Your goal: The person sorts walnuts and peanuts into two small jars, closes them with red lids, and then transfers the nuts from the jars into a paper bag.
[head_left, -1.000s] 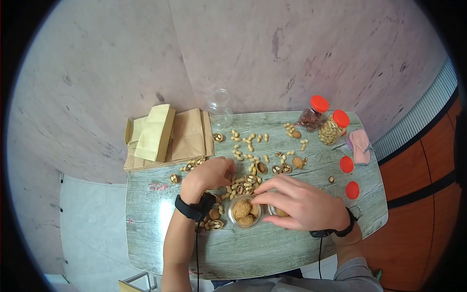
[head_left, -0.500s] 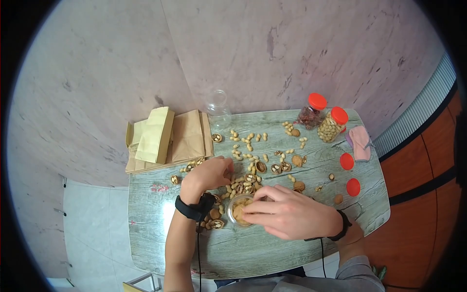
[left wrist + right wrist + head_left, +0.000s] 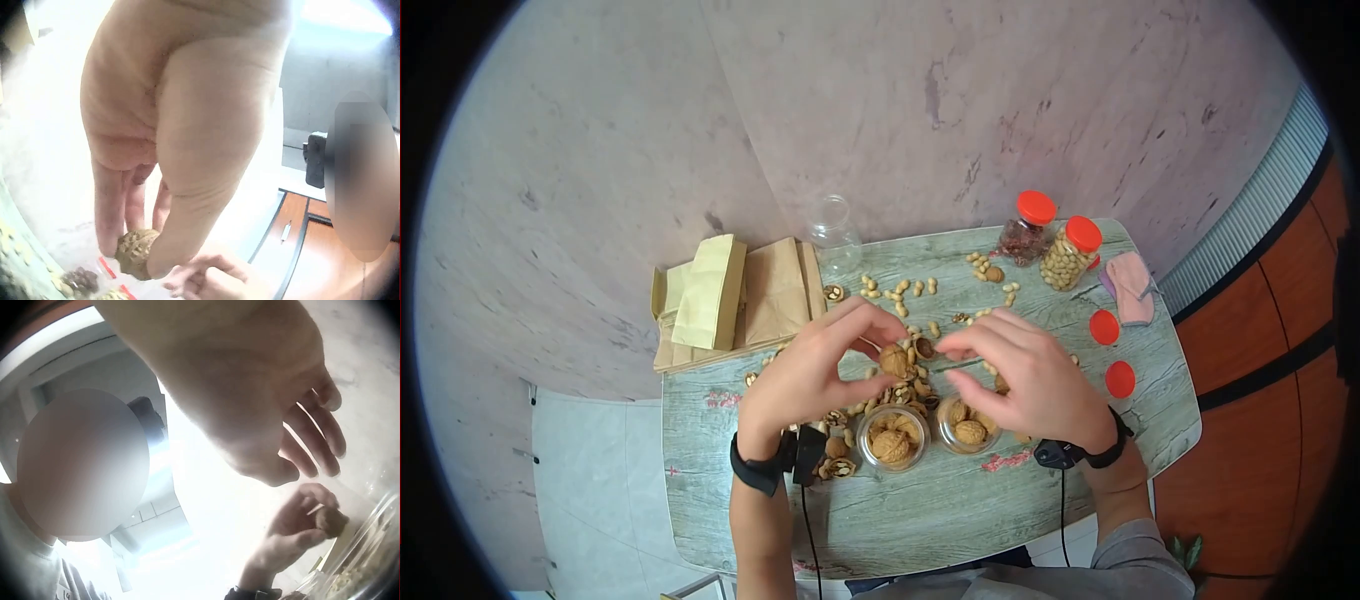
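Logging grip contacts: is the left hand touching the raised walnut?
Touching: the left wrist view shows the left hand pinching the walnut between thumb and fingers.

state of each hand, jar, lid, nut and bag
Walnut: held up, shell looks whole
Left hand: pinching that walnut
Right hand: fingers relaxed, holding nothing
Left front jar: open, walnuts inside
Right front jar: open, walnuts inside
Back jar: uncapped, nothing visible inside
Peanut jar: closed
Dark-filled jar: closed
Loose red lids: lying flat
Paper bags: stacked
Loose peanuts: scattered, in shells
Loose walnuts: some cracked open, some whole
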Available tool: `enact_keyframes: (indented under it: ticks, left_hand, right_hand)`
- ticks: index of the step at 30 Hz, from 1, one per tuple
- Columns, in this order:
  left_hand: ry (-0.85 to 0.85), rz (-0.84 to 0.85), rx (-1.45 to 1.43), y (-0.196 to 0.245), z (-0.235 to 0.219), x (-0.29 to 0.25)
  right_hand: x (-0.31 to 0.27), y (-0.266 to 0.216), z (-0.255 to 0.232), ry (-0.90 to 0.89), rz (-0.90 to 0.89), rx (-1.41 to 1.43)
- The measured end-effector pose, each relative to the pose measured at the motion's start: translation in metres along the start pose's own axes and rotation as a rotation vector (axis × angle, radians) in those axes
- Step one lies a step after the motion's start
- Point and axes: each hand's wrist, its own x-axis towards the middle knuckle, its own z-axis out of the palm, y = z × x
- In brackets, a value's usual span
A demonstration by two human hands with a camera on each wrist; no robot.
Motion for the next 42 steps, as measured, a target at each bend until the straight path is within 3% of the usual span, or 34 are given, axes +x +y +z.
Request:
enact_keyframes:
  ticks: [1,6,9,11,13,14,25,32,34,35,37,42]
  left_hand:
    - [0.011,0.058,-0.093,0.006,0.002,-0.002]
    - [0.099,0.041,-0.293,0.019,0.019,-0.001]
    - [0.064,-0.051,-0.427,0.019,0.027,0.003]
    - [0.045,-0.019,-0.303,0.021,0.029,0.004]
    - [0.088,0.067,-0.169,0.021,0.027,0.006]
    - [0.134,0.154,-0.033,0.021,0.026,0.006]
    - [0.138,0.098,0.039,0.024,0.013,0.000]
    - [0.130,0.076,0.106,0.027,0.004,-0.005]
    - [0.132,0.068,0.121,0.029,-0.002,-0.010]
    - [0.135,0.060,0.137,0.029,-0.005,-0.013]
    - [0.147,0.056,0.166,0.033,-0.012,-0.020]
    - [0.181,0.046,0.270,0.042,-0.017,-0.038]
  right_hand:
    - [0.001,0.000,0.003,0.014,0.015,0.082]
    - [0.000,-0.001,0.001,-0.036,-0.026,0.203]
    - [-0.003,0.003,-0.002,-0.071,-0.037,0.194]
    - [-0.005,0.003,-0.009,-0.094,-0.040,0.177]
    - [-0.006,0.000,-0.028,-0.342,0.056,0.103]
    - [-0.010,0.004,-0.030,-0.344,0.056,0.103]
    - [-0.018,0.016,-0.018,-0.421,-0.038,-0.031]
    - [-0.018,0.016,-0.022,-0.380,-0.033,0.003]
    - [-0.017,0.014,-0.045,-0.259,0.157,-0.067]
    - [-0.018,0.014,-0.054,-0.262,0.155,-0.071]
    - [-0.022,0.017,-0.072,-0.100,0.504,-0.101]
    - [-0.073,0.087,-0.079,-0.042,0.680,-0.363]
